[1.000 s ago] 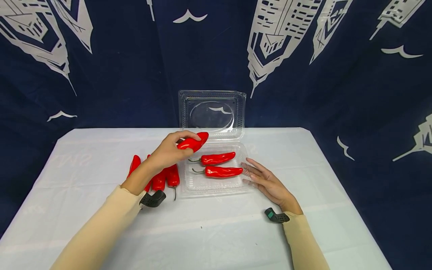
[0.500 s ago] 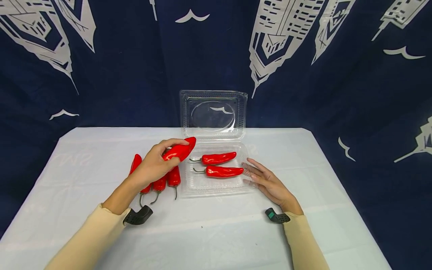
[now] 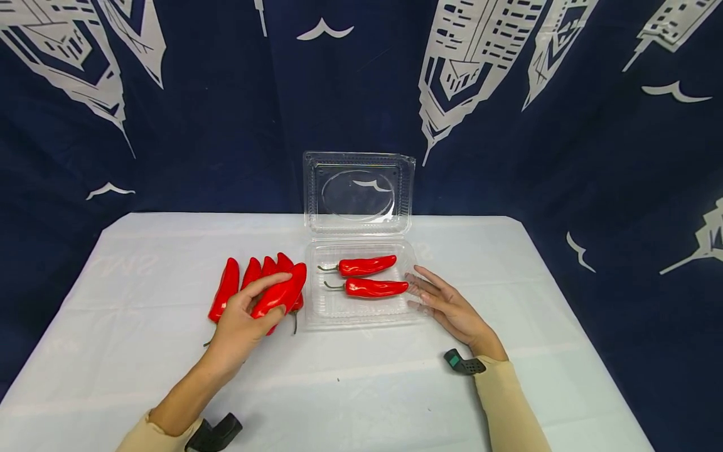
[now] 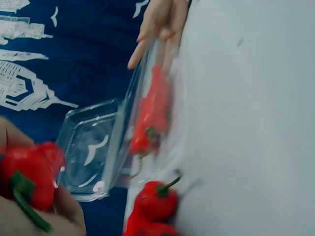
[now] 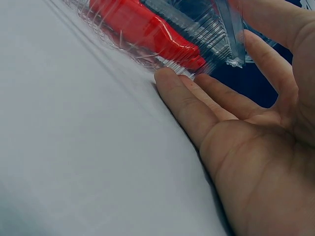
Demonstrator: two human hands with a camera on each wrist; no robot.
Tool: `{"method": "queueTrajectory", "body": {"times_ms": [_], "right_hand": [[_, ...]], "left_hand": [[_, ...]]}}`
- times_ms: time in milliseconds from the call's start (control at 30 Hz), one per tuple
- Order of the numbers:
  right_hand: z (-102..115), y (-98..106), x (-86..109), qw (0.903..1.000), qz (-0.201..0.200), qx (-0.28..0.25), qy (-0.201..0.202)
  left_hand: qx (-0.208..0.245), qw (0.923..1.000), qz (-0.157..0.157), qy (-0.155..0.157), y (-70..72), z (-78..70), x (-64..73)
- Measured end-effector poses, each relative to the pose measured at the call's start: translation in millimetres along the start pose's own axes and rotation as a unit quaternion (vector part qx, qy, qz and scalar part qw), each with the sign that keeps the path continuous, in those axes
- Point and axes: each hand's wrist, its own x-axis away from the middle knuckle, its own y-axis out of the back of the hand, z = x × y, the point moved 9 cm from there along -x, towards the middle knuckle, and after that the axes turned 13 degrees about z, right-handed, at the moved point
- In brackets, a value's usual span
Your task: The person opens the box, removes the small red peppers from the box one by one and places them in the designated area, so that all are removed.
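My left hand (image 3: 240, 329) grips a red chili pepper (image 3: 285, 292) above a row of several red peppers (image 3: 227, 289) on the table. Its green stem (image 4: 29, 201) shows in the left wrist view. To the right stands a clear plastic clamshell box (image 3: 361, 316) with its lid (image 3: 358, 223) raised at the back. Two red peppers lie in it, a rear pepper (image 3: 367, 265) and a front pepper (image 3: 375, 288), stems to the left. My right hand (image 3: 460, 317) rests on the table with its fingers extended, their tips touching the box's right wall.
A white cloth covers the table (image 3: 350, 395). Behind it hangs a dark blue curtain (image 3: 226, 125) with white building and bird prints. Each wrist wears a black camera, such as the right wrist camera (image 3: 464, 363).
My left hand has moved left and toward the table's front, carrying the pepper from over the box's left edge to above the row. The right hand and the boxed peppers stay put.
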Motion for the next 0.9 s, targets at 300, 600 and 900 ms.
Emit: {"method": "queueTrajectory", "body": {"times_ms": [300,600,900], "right_hand": [[1.2,-0.7,1.8,1.0,0.001,-0.002,-0.004],[-0.7,-0.4,0.1,1.0,0.005,-0.004,0.003],[0.3,0.6,0.3,1.0,0.007,-0.002,0.004]], "left_hand": [[0.052,0.9945,-0.073,0.054,-3.8,36.6,31.2],[0.083,0.9868,-0.105,0.091,-21.2,62.8,52.0],[0.114,0.9716,-0.135,0.157,-31.4,94.1,69.5]]}}
